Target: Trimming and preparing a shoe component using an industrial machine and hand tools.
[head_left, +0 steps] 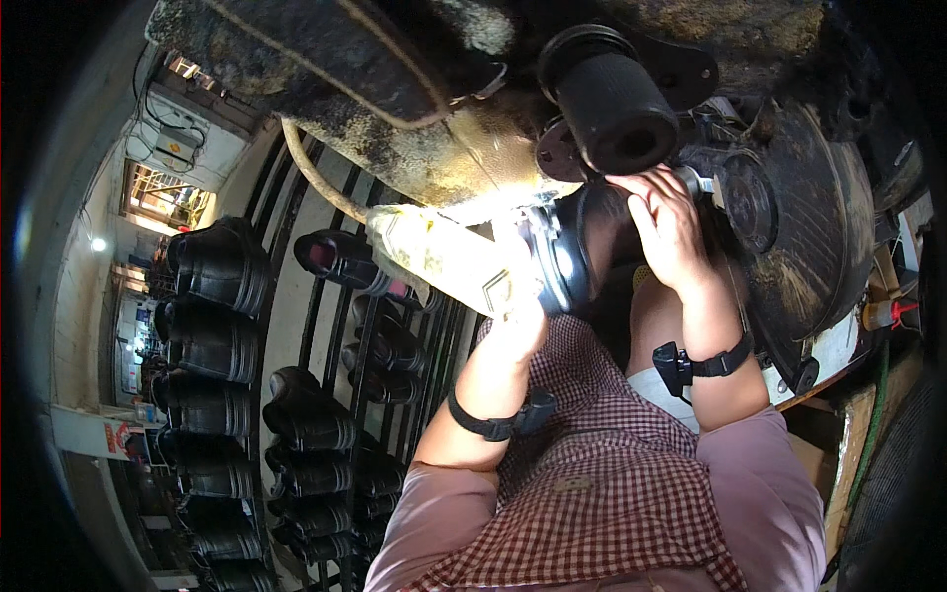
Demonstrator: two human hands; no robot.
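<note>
Shoe [574, 247] between left hand [519, 308] and right hand [670, 225], machine [621, 104] ahead, racked shoes [209, 338] leftward.

The left forearm [473, 400] is slanted up and inward, its wrist nearly straight; the left hand [516, 281] is washed out by glare, so its fingers cannot be made out. The right forearm [712, 321] is leaned inward too, the right hand [667, 229] turned back-up, fingers bent leftward, thumb set apart.
</note>
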